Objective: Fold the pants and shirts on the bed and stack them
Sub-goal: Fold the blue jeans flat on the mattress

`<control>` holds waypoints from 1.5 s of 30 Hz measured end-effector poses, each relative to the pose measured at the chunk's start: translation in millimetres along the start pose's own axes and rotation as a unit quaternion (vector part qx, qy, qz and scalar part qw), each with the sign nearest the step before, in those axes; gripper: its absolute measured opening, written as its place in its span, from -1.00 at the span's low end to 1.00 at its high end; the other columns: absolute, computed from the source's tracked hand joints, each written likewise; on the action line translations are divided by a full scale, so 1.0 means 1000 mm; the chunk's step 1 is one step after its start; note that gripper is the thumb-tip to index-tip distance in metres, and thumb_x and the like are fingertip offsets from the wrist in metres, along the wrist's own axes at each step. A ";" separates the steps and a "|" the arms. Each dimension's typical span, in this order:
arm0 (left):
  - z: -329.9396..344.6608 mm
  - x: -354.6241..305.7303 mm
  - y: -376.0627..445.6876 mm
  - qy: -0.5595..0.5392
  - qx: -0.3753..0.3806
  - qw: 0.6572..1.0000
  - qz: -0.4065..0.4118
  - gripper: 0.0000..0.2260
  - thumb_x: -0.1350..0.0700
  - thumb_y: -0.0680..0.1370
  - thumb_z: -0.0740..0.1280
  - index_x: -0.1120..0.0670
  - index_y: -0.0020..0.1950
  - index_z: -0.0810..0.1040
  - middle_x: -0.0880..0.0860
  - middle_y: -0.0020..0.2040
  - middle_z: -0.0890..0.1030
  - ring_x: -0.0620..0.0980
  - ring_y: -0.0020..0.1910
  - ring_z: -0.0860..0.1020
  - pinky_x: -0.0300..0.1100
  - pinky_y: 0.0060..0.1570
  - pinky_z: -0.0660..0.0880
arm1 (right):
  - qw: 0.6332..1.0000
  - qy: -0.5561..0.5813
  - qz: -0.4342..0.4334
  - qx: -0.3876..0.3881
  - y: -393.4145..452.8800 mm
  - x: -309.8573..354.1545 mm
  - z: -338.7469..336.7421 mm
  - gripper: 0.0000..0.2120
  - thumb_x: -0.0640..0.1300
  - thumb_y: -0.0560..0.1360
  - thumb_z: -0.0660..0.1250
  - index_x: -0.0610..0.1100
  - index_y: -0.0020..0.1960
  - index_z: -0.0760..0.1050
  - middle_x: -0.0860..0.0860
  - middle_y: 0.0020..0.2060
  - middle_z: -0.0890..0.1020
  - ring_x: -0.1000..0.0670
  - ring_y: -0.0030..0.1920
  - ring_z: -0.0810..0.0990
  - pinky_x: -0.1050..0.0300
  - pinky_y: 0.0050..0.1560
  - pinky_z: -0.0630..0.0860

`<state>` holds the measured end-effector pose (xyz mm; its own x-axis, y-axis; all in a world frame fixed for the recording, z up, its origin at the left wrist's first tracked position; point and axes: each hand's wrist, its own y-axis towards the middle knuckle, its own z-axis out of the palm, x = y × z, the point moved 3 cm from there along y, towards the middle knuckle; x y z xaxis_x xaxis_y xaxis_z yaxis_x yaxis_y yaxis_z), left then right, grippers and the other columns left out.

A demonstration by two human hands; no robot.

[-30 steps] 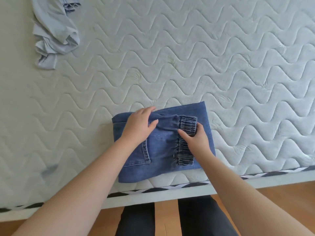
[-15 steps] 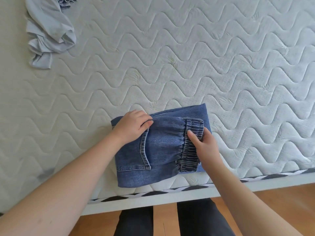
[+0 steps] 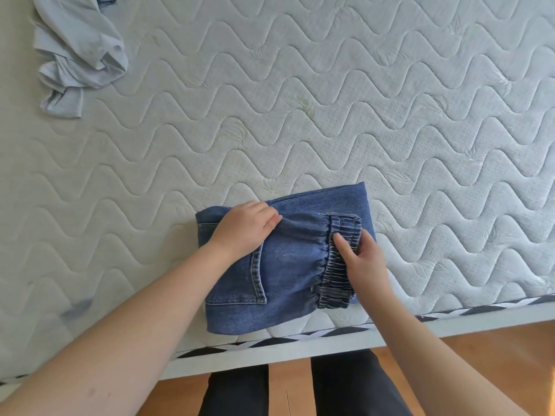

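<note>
Folded blue jeans point(image 3: 288, 265) lie at the near edge of the quilted mattress point(image 3: 330, 100), their elastic waistband on the right. My left hand point(image 3: 243, 229) grips the far left part of the bundle, fingers curled into a fold. My right hand point(image 3: 360, 259) holds the waistband end, thumb on top and fingers tucked under the right side. A crumpled light blue shirt point(image 3: 78, 52) sits at the far left corner, apart from both hands.
The mattress edge with black and white trim point(image 3: 300, 337) runs just below the jeans. Beyond it are the wooden floor point(image 3: 495, 355) and my dark trouser legs point(image 3: 345, 388). Bare mattress stretches to the right of the jeans and behind them.
My hands went from resting on top of the jeans to gripping their left and right sides. The bundle shifted slightly toward the near edge.
</note>
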<state>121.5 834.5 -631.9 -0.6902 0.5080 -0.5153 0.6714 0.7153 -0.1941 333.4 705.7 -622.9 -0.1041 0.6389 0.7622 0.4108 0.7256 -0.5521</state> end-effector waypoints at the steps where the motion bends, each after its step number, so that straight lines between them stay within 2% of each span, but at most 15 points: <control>1: 0.004 -0.001 0.005 0.020 0.005 1.000 -0.014 -0.74 0.04 0.66 0.21 0.18 -0.03 0.61 0.10 -0.15 0.61 0.15 -0.10 0.56 0.02 -0.06 0.48 | 0.999 -0.038 0.001 -0.020 0.006 -0.001 0.001 -0.94 0.07 0.53 0.36 0.11 -0.05 0.51 0.26 -0.18 0.66 0.27 -0.15 0.61 0.24 -0.15 0.47; 4: 0.015 -0.006 0.019 0.089 0.016 0.994 -0.059 -0.71 0.01 0.68 0.16 0.15 -0.02 0.57 0.10 -0.12 0.61 0.15 -0.07 0.56 0.02 -0.13 0.44 | 0.993 -0.097 0.018 -0.065 0.022 -0.002 0.005 -0.76 0.11 0.51 0.37 0.10 0.14 0.47 0.31 -0.16 0.60 0.28 -0.09 0.55 0.29 -0.11 0.42; 6: 0.021 -0.007 0.024 0.129 0.023 0.988 -0.081 -0.70 0.00 0.69 0.10 0.13 0.03 0.55 0.08 -0.06 0.61 0.14 -0.02 0.56 -0.01 -0.11 0.39 | 0.992 -0.099 0.026 -0.073 0.031 -0.003 0.008 -0.50 0.07 0.52 0.39 0.04 0.40 0.33 0.27 0.06 0.54 0.19 0.06 0.49 0.28 0.05 0.34; 8: 0.025 -0.009 0.023 0.148 0.021 0.984 -0.093 -0.72 0.01 0.69 0.10 0.13 0.11 0.53 0.08 0.00 0.61 0.14 0.01 0.56 0.00 -0.06 0.39 | 0.986 -0.151 -0.001 -0.073 0.036 -0.002 0.010 -0.40 0.03 0.53 0.38 0.05 0.49 0.20 0.12 0.30 0.45 0.07 0.22 0.46 0.19 0.14 0.33; 10: 0.024 -0.014 0.018 0.152 -0.005 0.984 -0.091 -0.77 0.03 0.66 0.18 0.13 0.17 0.52 0.08 0.05 0.60 0.14 0.03 0.55 0.02 0.00 0.41 | 0.964 -0.245 -0.041 -0.092 0.037 0.002 0.010 -0.36 0.00 0.54 0.37 0.05 0.52 0.16 -0.01 0.38 0.36 -0.07 0.32 0.40 0.03 0.22 0.35; 12: 0.018 -0.021 0.009 0.143 -0.086 0.985 -0.051 -0.77 0.08 0.60 0.29 0.14 0.20 0.55 0.09 0.07 0.59 0.15 0.05 0.56 0.03 0.09 0.43 | 0.933 -0.323 -0.102 -0.124 0.031 0.010 0.012 -0.35 -0.07 0.54 0.36 -0.01 0.55 0.16 -0.07 0.42 0.33 -0.11 0.40 0.32 -0.04 0.37 0.24; 16: 0.024 -0.034 -0.025 0.118 -0.164 0.979 0.028 -0.67 0.14 0.62 0.21 0.19 0.35 0.51 0.13 0.32 0.53 0.12 0.34 0.47 0.05 0.40 0.31 | 0.864 -0.405 -0.278 -0.112 0.013 0.020 0.038 -0.40 -0.31 0.50 0.24 -0.18 0.52 0.23 -0.08 0.47 0.35 -0.07 0.48 0.26 -0.03 0.50 0.11; 19: 0.044 -0.033 -0.054 0.130 -0.134 0.982 -0.004 -0.57 0.06 0.66 0.13 0.18 0.50 0.35 0.13 0.51 0.35 0.10 0.51 0.29 0.08 0.49 0.20 | 0.849 -0.432 -0.300 -0.048 0.013 0.012 0.056 -0.45 -0.13 0.56 0.19 -0.20 0.53 0.24 -0.08 0.50 0.31 -0.07 0.52 0.23 -0.06 0.52 0.11; 24: 0.083 -0.016 -0.071 0.196 -0.035 0.978 -0.056 -0.44 -0.09 0.65 0.07 0.13 0.60 0.12 0.11 0.61 0.10 0.07 0.57 0.13 0.09 0.51 0.14 | 0.818 -0.511 -0.264 0.018 0.033 -0.022 0.054 -0.40 0.10 0.63 0.04 -0.13 0.59 0.05 -0.02 0.58 0.08 0.01 0.58 0.00 -0.03 0.56 -0.03; 33: 0.075 -0.013 -0.060 0.156 0.037 0.984 -0.072 -0.42 -0.14 0.63 -0.02 0.05 0.61 0.00 0.06 0.62 -0.05 0.05 0.60 0.02 0.03 0.55 -0.07 | 0.821 -0.509 -0.255 0.046 0.037 -0.013 0.050 -0.37 0.16 0.63 -0.02 -0.06 0.61 -0.06 0.01 0.60 -0.04 0.02 0.58 -0.13 0.03 0.55 -0.24; 35: 0.056 -0.011 -0.068 0.126 -0.025 0.990 -0.054 -0.46 -0.08 0.64 0.05 0.04 0.61 0.12 0.06 0.62 0.06 0.04 0.58 0.10 0.05 0.54 0.01 | 0.858 -0.461 -0.226 -0.023 0.028 -0.010 0.034 -0.37 0.16 0.60 0.05 -0.01 0.60 -0.01 0.01 0.59 0.01 0.01 0.58 -0.09 -0.02 0.55 -0.19; 37: 0.039 -0.001 -0.084 0.094 -0.137 0.982 -0.088 -0.50 -0.01 0.63 0.15 0.07 0.57 0.24 0.12 0.57 0.21 0.10 0.54 0.22 0.07 0.49 0.13 | 0.915 -0.370 -0.128 -0.096 0.024 -0.018 0.007 -0.36 0.17 0.59 0.14 0.02 0.58 0.02 -0.03 0.57 0.10 -0.02 0.56 0.03 -0.07 0.53 -0.11; 40: 0.032 0.033 -0.114 -0.062 -0.255 0.918 -0.298 -0.46 -0.10 0.58 0.21 0.08 0.51 0.28 0.13 0.40 0.41 0.13 0.33 0.44 -0.01 0.31 0.36 | 0.969 -0.215 -0.002 -0.119 0.031 -0.036 -0.025 -0.34 0.18 0.56 0.23 -0.08 0.53 0.14 -0.11 0.36 0.39 -0.13 0.38 0.36 -0.07 0.40 0.26; 43: 0.045 0.056 -0.124 -0.350 -0.194 0.779 -0.482 -0.27 -0.44 0.40 0.14 0.01 0.39 0.40 -0.03 0.19 0.56 0.07 0.21 0.55 -0.05 0.23 0.45 | 0.983 -0.163 0.053 -0.064 0.042 -0.041 -0.031 -0.49 0.22 0.55 0.24 -0.11 0.33 0.40 -0.02 0.14 0.54 -0.02 0.13 0.52 0.10 0.13 0.40; 45: 0.051 0.062 -0.124 -0.459 -0.161 0.691 -0.534 -0.08 -0.60 0.26 0.13 0.02 0.37 0.48 0.00 0.26 0.58 0.05 0.26 0.54 0.06 0.33 0.43 | 0.983 -0.170 0.051 -0.051 0.047 -0.036 -0.030 -0.61 0.31 0.53 0.19 -0.02 -0.05 0.46 0.06 -0.16 0.57 0.04 -0.16 0.51 0.15 -0.20 0.36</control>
<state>9.4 752.5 -682.1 -0.1838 -0.8064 -0.5621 -0.2855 0.5910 -0.7545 383.4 709.0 -665.7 -0.3460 0.7685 0.5382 0.5223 0.6343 -0.5700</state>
